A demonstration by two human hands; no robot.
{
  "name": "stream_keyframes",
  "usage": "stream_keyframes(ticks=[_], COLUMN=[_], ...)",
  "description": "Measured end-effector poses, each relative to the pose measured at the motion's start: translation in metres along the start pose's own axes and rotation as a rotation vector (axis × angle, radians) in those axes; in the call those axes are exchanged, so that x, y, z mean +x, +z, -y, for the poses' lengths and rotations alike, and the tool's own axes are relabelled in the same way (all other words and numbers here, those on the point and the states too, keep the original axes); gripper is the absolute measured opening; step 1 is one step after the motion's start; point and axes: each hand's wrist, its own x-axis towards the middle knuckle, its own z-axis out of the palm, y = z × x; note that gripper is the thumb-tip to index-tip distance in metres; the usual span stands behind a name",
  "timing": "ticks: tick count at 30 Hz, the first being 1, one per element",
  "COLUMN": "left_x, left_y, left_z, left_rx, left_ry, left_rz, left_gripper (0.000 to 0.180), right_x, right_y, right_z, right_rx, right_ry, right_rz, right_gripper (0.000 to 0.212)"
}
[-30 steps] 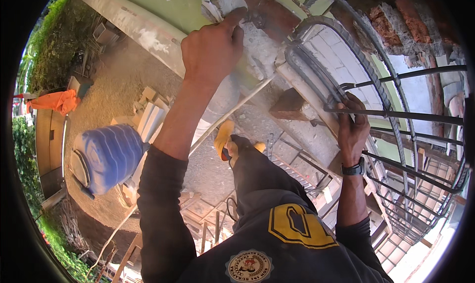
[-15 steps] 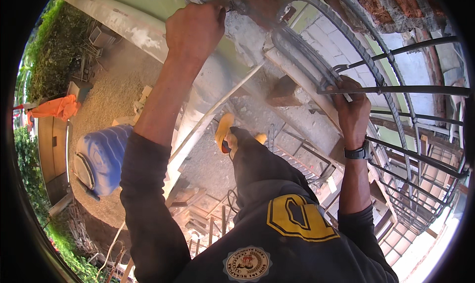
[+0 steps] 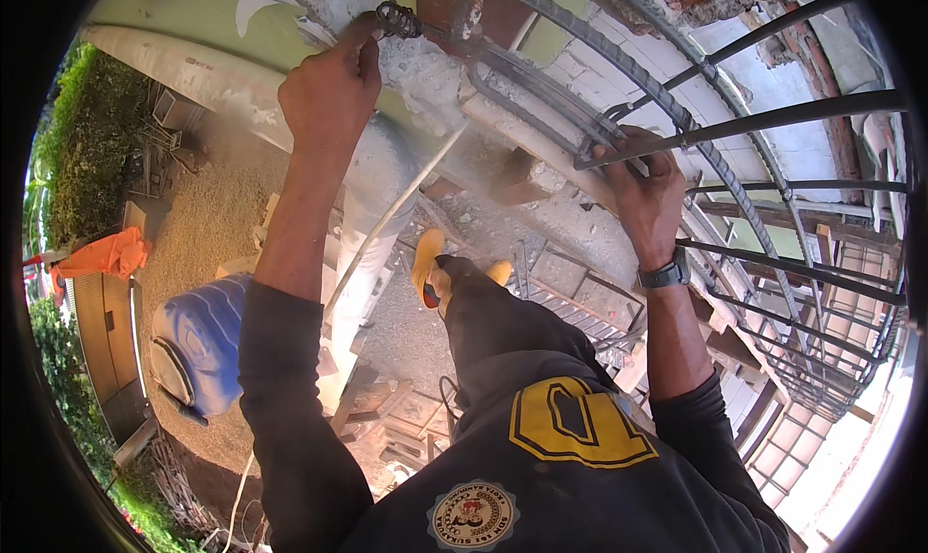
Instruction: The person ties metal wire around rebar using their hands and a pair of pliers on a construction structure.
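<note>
My left hand (image 3: 329, 94) is raised at the upper left, its fingers curled with the fingertips at the edge of a dark coil of wire (image 3: 398, 19). That coil sits against broken concrete (image 3: 416, 74) at the wall. On the right, my right hand (image 3: 646, 200), with a dark watch on the wrist, is closed round the end of a steel reinforcing bar (image 3: 754, 123). Its fingertips are partly hidden behind the bar. Several bent steel bars (image 3: 541, 84) run between the two hands, along a pale board edge.
A long cage of reinforcing bars (image 3: 802, 335) stretches down the right side. Far below lie rubble, timber and a ladder-like frame (image 3: 570, 306). My yellow boot (image 3: 425, 258) shows below. A blue drum (image 3: 208, 335) stands on gravel at left, and a pale pole (image 3: 387, 229) slants downward.
My view has shifted, so both hands appear further left. My left fingers have loosened from a tighter fist and the wire coil now shows clearly. My right hand stays at the bar.
</note>
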Motion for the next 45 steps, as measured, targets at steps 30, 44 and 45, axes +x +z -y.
stream_keyframes(ticks=[30, 44, 45], left_x=[-0.006, -0.009, -0.009], left_y=[0.011, 0.015, 0.015], left_z=[-0.013, -0.015, -0.014], left_rx=[-0.085, -0.223, -0.209], left_ry=[-0.112, -0.119, -0.121], left_rz=[-0.144, -0.141, -0.137], left_gripper=[0.022, 0.026, 0.026], right_x=[-0.001, -0.003, -0.004], right_y=[-0.001, -0.007, -0.008], right_z=[0.012, 0.007, 0.007], right_rx=[-0.004, 0.012, 0.007], right_ry=[-0.114, -0.054, -0.031], right_rz=[-0.110, -0.014, 0.002], right_gripper=[0.023, 0.023, 0.019])
